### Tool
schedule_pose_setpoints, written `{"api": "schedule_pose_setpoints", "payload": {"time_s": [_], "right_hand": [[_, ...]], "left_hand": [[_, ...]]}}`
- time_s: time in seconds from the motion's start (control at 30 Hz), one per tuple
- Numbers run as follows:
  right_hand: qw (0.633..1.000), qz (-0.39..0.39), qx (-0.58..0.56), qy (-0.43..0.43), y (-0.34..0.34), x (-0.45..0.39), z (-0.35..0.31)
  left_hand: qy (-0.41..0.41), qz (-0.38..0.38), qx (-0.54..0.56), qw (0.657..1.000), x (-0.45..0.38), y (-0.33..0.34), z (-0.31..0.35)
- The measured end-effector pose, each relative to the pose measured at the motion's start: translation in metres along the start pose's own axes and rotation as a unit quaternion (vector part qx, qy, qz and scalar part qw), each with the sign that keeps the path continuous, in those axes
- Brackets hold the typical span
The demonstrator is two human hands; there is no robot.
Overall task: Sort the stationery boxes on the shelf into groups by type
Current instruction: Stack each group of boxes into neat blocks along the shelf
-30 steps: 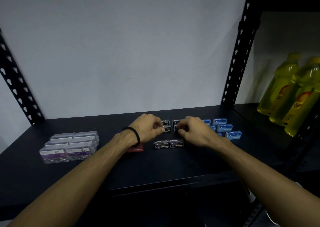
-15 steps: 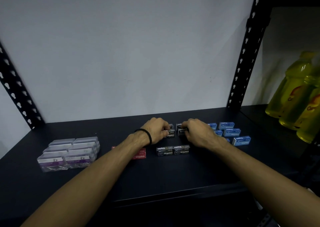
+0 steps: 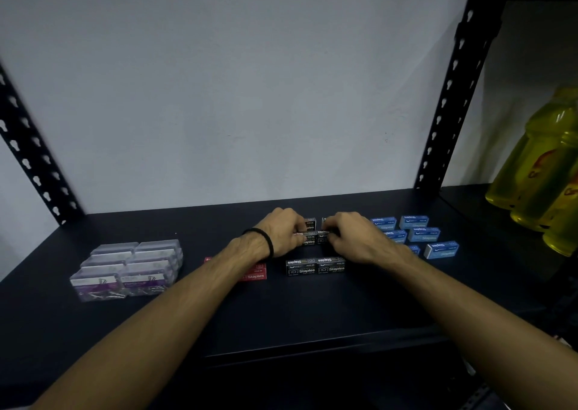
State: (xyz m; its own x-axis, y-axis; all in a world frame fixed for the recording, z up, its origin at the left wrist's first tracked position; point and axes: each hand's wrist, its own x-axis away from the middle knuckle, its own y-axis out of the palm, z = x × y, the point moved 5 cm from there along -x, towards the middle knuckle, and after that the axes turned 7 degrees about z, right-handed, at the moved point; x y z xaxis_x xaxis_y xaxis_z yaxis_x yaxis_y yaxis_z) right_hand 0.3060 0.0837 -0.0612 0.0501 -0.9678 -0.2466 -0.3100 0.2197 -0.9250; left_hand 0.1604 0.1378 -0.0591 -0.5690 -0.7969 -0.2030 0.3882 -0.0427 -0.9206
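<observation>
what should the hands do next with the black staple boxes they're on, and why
Probably nudge the middle pair of black boxes together and square them with the front pair. The left hand and right hand each pinch one box there, and the blue boxes, clear cases and red box already sit in separate groups.

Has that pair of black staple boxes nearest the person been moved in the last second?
No. The front pair of black staple boxes lies in the same spot beside the red staple box, with both hands working the row behind it.
</observation>
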Motion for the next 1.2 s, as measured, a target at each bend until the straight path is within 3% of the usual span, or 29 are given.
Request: {"api": "schedule_pose_setpoints", "payload": {"time_s": [0.7,1.2], "right_hand": [[0.992,-0.084,-0.095,0.014,-0.001,0.003,-0.002],[0.99,-0.1,-0.1,0.003,0.0,0.016,-0.011]], "left_hand": [[0.002,-0.045,0.074,0.996,0.018,-0.005,-0.001],[0.002,-0.053,0.086,0.995,0.033,-0.007,0.002]]}}
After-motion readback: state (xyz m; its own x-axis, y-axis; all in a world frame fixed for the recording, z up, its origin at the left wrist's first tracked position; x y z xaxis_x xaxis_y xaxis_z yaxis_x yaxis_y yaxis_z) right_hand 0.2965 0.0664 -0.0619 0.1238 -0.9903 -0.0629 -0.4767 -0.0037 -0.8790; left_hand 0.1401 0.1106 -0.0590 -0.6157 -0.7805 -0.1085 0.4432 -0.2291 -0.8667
